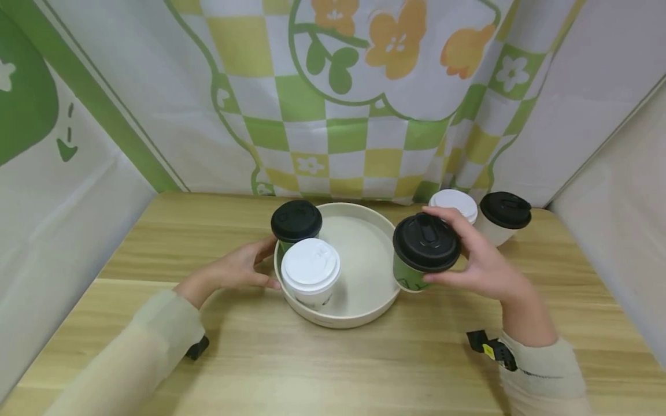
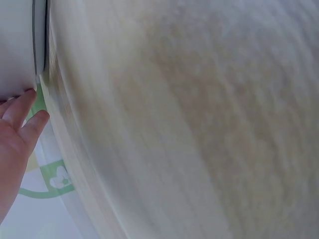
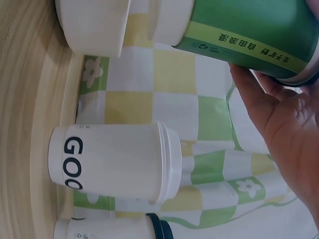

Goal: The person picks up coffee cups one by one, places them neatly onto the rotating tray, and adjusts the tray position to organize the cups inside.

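Note:
A green paper cup (image 1: 411, 276) with a black lid is in my right hand (image 1: 481, 263), its fingers and thumb curled round it. In the right wrist view the green cup (image 3: 249, 35) is tilted, its base raised off the table beside the tray (image 3: 94, 25). On the round cream tray (image 1: 364, 254) stand a white cup (image 1: 312, 271) with a white lid and a black-lidded green cup (image 1: 296, 222). My left hand (image 1: 236, 268) rests against the tray's left side with fingers spread. Its fingertips (image 2: 25, 97) touch the outer wall in the left wrist view.
Behind my right hand, a white-lidded cup (image 1: 454, 202) and a black-lidded white cup (image 1: 503, 216) stand on the wooden table (image 1: 322, 370). A checked curtain (image 1: 348, 138) hangs along the back edge, with pale fabric walls at both sides.

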Demonstrator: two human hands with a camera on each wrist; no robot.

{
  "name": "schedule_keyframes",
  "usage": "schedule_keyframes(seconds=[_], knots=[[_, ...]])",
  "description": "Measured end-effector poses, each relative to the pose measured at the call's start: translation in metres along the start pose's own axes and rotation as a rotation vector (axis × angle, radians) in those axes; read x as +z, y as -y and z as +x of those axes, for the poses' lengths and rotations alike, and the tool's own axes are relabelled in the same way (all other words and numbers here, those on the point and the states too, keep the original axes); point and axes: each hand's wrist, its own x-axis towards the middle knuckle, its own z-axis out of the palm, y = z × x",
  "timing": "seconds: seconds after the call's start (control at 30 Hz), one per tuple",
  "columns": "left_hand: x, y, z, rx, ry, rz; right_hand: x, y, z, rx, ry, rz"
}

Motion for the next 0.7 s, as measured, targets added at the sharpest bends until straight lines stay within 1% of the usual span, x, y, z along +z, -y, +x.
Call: schedule_keyframes(seconds=[0.1,0.17,0.4,0.7], knots=[[0.001,0.000,-0.003,-0.008,0.002,-0.010,0.006,0.000,0.003,-0.024,-0.012,0.007],[0.002,0.001,-0.004,-0.002,0.001,-0.008,0.010,-0.001,0.005,-0.039,-0.013,0.009],[0.000,0.001,-0.007,0.007,-0.005,0.002,0.027,-0.001,0.013,-0.036,0.003,0.025],[0.001,0.002,-0.002,0.015,-0.010,-0.009,0.037,0.001,0.028,-0.059,0.042,0.010]])
